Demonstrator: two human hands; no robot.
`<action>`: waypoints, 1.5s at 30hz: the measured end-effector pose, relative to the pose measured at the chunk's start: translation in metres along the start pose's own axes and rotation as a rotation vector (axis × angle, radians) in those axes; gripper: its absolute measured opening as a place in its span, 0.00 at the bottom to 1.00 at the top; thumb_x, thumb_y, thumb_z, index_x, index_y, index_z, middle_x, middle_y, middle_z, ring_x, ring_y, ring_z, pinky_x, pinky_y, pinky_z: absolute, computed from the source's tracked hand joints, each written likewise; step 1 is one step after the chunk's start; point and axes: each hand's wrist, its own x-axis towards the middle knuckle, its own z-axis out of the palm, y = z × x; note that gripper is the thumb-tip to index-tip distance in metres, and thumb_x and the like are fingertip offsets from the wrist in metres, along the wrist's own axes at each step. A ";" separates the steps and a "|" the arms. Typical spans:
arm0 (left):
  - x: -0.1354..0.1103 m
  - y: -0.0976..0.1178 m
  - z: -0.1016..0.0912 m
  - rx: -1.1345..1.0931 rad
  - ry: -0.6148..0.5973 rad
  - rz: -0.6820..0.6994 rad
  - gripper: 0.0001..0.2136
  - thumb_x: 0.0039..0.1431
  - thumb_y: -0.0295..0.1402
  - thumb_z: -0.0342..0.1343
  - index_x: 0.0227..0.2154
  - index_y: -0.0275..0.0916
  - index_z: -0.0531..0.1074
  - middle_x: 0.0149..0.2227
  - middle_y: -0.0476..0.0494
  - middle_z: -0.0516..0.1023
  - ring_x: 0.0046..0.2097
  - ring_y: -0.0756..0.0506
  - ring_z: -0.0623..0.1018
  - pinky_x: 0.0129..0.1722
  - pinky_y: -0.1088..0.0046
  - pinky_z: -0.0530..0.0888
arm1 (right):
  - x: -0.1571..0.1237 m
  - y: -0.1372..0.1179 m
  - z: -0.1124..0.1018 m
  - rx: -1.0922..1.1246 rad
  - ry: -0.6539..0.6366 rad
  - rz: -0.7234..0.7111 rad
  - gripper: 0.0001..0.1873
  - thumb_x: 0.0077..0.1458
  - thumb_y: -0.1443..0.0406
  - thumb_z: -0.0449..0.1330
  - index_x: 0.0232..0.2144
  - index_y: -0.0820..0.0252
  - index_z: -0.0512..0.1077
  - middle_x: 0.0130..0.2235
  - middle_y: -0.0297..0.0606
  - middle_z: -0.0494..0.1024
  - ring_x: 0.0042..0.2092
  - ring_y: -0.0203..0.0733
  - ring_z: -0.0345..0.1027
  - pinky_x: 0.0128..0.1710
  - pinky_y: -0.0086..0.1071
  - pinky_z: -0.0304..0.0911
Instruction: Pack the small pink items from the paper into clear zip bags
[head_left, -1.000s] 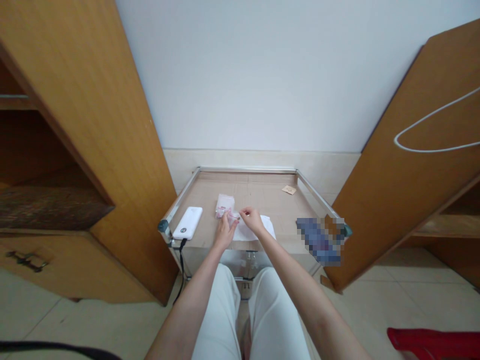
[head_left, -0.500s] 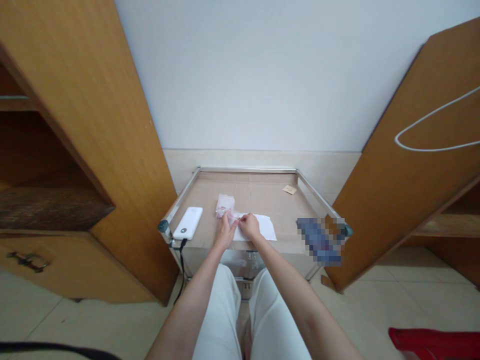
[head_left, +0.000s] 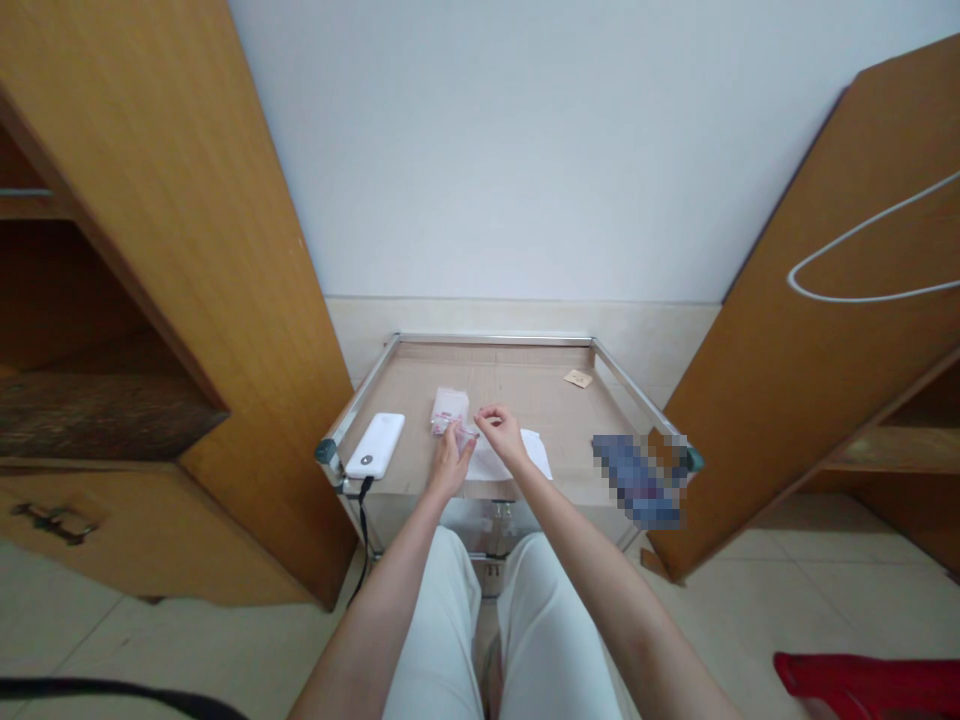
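My left hand (head_left: 448, 466) is closed on a small clear plastic bag (head_left: 466, 438) with a reddish strip, low over the tray table. My right hand (head_left: 503, 435) hovers just right of it, thumb and fingertips pinched together; whatever may be between them is too small to make out. Beyond my left fingers lies a stack of small clear plastic bags (head_left: 450, 402) with reddish lines. A white sheet (head_left: 536, 456) lies flat under and beside my right hand, partly covered by it.
A white power bank (head_left: 377, 444) with a black cable lies on the left of the metal-railed table (head_left: 420, 365). A small tan card (head_left: 578, 378) sits at the back right, a blurred-out blue item (head_left: 634, 480) at the front right. Wooden cabinets flank both sides.
My right hand has lifted away from the small bag, moving up and slightly away from me. My left hand stays in place with the bag.
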 end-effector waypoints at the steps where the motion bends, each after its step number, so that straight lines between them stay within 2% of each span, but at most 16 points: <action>1: 0.000 0.000 0.000 -0.001 0.003 -0.003 0.23 0.53 0.41 0.43 0.49 0.34 0.52 0.50 0.32 0.61 0.53 0.42 0.62 0.50 0.61 0.60 | 0.001 0.000 0.000 -0.010 -0.054 -0.036 0.06 0.41 0.64 0.56 0.23 0.63 0.69 0.34 0.40 0.72 0.37 0.37 0.64 0.33 0.27 0.60; 5: 0.000 0.000 0.000 0.005 0.006 -0.008 0.23 0.53 0.42 0.42 0.49 0.34 0.51 0.51 0.31 0.60 0.53 0.42 0.61 0.50 0.61 0.59 | 0.006 0.003 -0.003 -0.034 -0.243 -0.093 0.06 0.42 0.65 0.56 0.20 0.62 0.70 0.34 0.40 0.71 0.38 0.38 0.64 0.33 0.29 0.60; 9: 0.000 0.000 -0.001 0.001 -0.006 -0.003 0.23 0.53 0.42 0.43 0.49 0.33 0.51 0.50 0.32 0.61 0.52 0.43 0.62 0.50 0.62 0.60 | 0.011 0.012 -0.004 -0.077 -0.180 -0.078 0.09 0.47 0.65 0.52 0.26 0.63 0.71 0.33 0.41 0.73 0.38 0.38 0.65 0.36 0.31 0.60; 11: 0.000 -0.001 0.000 0.003 -0.005 -0.007 0.23 0.53 0.42 0.43 0.49 0.34 0.51 0.49 0.32 0.61 0.52 0.42 0.63 0.49 0.62 0.60 | 0.011 0.017 -0.003 -0.172 -0.171 -0.057 0.10 0.48 0.68 0.50 0.31 0.64 0.71 0.36 0.42 0.73 0.40 0.38 0.65 0.40 0.32 0.59; 14: 0.000 -0.003 0.000 0.007 0.003 -0.004 0.22 0.53 0.41 0.43 0.49 0.34 0.51 0.49 0.32 0.61 0.52 0.42 0.62 0.49 0.62 0.60 | 0.006 0.023 -0.001 -0.343 -0.292 -0.050 0.15 0.47 0.73 0.49 0.38 0.64 0.69 0.43 0.43 0.71 0.45 0.38 0.62 0.45 0.31 0.55; 17: 0.001 -0.004 0.001 0.013 -0.001 0.008 0.22 0.53 0.40 0.43 0.49 0.35 0.51 0.49 0.33 0.61 0.52 0.43 0.62 0.49 0.61 0.60 | -0.001 0.025 0.001 -0.528 -0.436 -0.074 0.15 0.47 0.74 0.48 0.37 0.63 0.69 0.44 0.43 0.71 0.45 0.39 0.62 0.44 0.30 0.54; 19: 0.001 -0.004 0.001 0.017 -0.005 0.015 0.22 0.53 0.40 0.43 0.49 0.34 0.51 0.49 0.33 0.61 0.52 0.43 0.62 0.50 0.61 0.60 | -0.004 0.024 0.002 -0.648 -0.474 -0.096 0.14 0.48 0.73 0.48 0.35 0.63 0.70 0.41 0.44 0.72 0.43 0.40 0.63 0.42 0.30 0.55; 23: 0.001 -0.002 0.001 0.028 0.002 0.019 0.23 0.53 0.40 0.43 0.49 0.33 0.52 0.49 0.32 0.61 0.52 0.42 0.62 0.50 0.62 0.60 | -0.007 0.020 0.003 -0.797 -0.440 -0.115 0.12 0.49 0.72 0.48 0.32 0.66 0.70 0.38 0.46 0.73 0.40 0.41 0.63 0.39 0.29 0.54; 30: 0.000 0.000 0.001 0.025 0.001 0.015 0.23 0.53 0.40 0.43 0.49 0.33 0.52 0.50 0.33 0.61 0.53 0.43 0.61 0.50 0.62 0.59 | -0.007 0.022 0.007 -0.848 -0.358 -0.105 0.11 0.51 0.71 0.47 0.31 0.66 0.69 0.35 0.46 0.72 0.37 0.40 0.63 0.35 0.28 0.53; 38: 0.000 0.001 0.000 0.006 -0.006 0.000 0.22 0.53 0.39 0.44 0.49 0.34 0.52 0.49 0.33 0.62 0.52 0.43 0.63 0.50 0.62 0.60 | -0.005 0.033 0.008 -0.802 -0.335 -0.088 0.08 0.49 0.72 0.49 0.29 0.66 0.68 0.34 0.47 0.71 0.36 0.40 0.62 0.35 0.28 0.53; 45: 0.000 0.002 -0.001 0.006 -0.003 -0.006 0.22 0.53 0.40 0.43 0.49 0.34 0.52 0.50 0.33 0.61 0.53 0.43 0.62 0.51 0.62 0.59 | -0.006 0.038 0.010 -0.596 -0.204 -0.009 0.04 0.45 0.73 0.51 0.24 0.64 0.66 0.31 0.44 0.70 0.35 0.39 0.62 0.35 0.29 0.54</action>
